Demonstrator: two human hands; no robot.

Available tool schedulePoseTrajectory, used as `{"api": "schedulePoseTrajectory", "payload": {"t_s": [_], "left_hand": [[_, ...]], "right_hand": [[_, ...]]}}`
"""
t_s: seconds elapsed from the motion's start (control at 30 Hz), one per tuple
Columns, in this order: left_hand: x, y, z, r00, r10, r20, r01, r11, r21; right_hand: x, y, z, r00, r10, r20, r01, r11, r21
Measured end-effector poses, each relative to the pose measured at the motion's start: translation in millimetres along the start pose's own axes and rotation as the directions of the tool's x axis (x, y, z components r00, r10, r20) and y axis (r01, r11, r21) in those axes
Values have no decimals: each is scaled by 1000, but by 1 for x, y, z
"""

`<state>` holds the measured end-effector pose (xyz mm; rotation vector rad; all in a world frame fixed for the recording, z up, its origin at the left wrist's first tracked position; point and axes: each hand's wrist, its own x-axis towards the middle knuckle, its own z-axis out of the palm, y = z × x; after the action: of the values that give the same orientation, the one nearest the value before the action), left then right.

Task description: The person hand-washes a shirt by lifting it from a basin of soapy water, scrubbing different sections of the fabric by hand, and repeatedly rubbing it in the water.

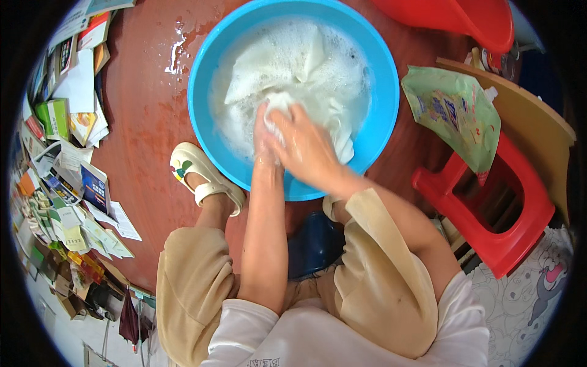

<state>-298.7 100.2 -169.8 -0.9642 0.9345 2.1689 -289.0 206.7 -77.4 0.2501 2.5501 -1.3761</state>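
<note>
A blue plastic basin stands before me, holding soapy water topped with white foam. White cloth lies partly sunk in it, its folds rising through the suds. Over the near half of the basin, my left hand and my right hand press together around a bunched part of the cloth. The right hand lies across the left and hides much of its palm and fingers. Both hands look wet.
To the right, a green refill pouch with a white cap rests on a red plastic stool. Another red plastic item is at the upper right. Books and papers pile along the left. Water wets the reddish-brown floor.
</note>
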Motion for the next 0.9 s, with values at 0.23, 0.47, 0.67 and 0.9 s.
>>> {"api": "schedulePoseTrajectory", "payload": {"t_s": [0.23, 0.47, 0.67, 0.9], "left_hand": [[-16, 13, 33, 992, -10, -127, 39, 972, 232], [-16, 13, 19, 996, -85, -34, 87, 995, 50], [-4, 4, 1, 816, 574, -70, -336, 569, 750], [18, -26, 23, 913, 373, 164, -83, -225, 971]], "right_hand": [[12, 13, -14, 998, 0, -70, -3, 999, -36], [51, 45, 1, 976, 129, -176, -173, 949, -264], [14, 64, 11, 957, -54, -284, -43, 945, -326], [55, 98, -1, 945, 282, 166, -182, 875, -449]]}}
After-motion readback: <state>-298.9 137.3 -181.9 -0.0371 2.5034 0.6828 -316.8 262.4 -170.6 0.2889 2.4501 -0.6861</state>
